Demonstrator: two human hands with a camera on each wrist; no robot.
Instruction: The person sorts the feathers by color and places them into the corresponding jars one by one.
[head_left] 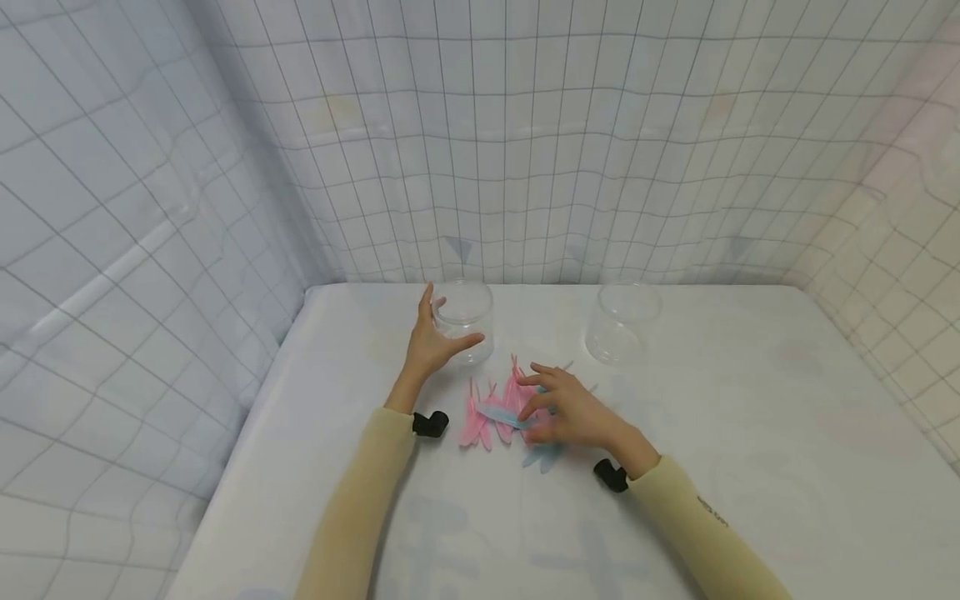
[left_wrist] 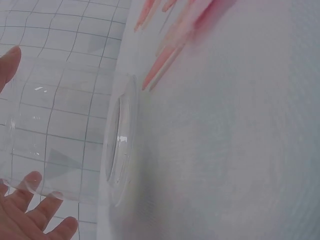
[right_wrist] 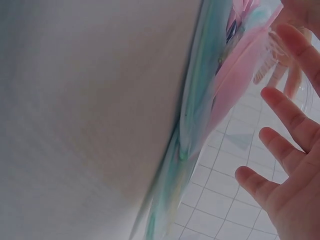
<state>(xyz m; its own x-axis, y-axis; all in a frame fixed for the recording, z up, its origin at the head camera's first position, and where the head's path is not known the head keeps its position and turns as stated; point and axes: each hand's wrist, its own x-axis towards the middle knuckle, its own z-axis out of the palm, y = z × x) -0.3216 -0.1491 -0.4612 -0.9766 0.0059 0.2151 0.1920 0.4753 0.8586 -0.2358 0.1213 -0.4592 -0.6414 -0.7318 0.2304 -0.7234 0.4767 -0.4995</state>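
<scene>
Pink feathers [head_left: 472,425] and light blue feathers [head_left: 546,455] lie in a loose pile on the white table, quills pointing mostly away from me. My right hand [head_left: 573,412] hovers over the pile's right part with spread, loosely bent fingers, hiding some feathers. Between those fingers [right_wrist: 282,150] and the pink feather [right_wrist: 240,70] a gap shows in the right wrist view. Behind the pile on the left is a clear round jar [head_left: 465,312]. My left hand [head_left: 431,346] grips its side, the thumb in front and the fingers curved round the left; its bottom [left_wrist: 120,145] is close to the tabletop.
A second clear jar [head_left: 622,325] stands at the back right. White grid-patterned curtain [head_left: 510,150] hangs behind the table and along both sides. Each wrist wears a small black camera, on the left [head_left: 431,424] and on the right [head_left: 611,475].
</scene>
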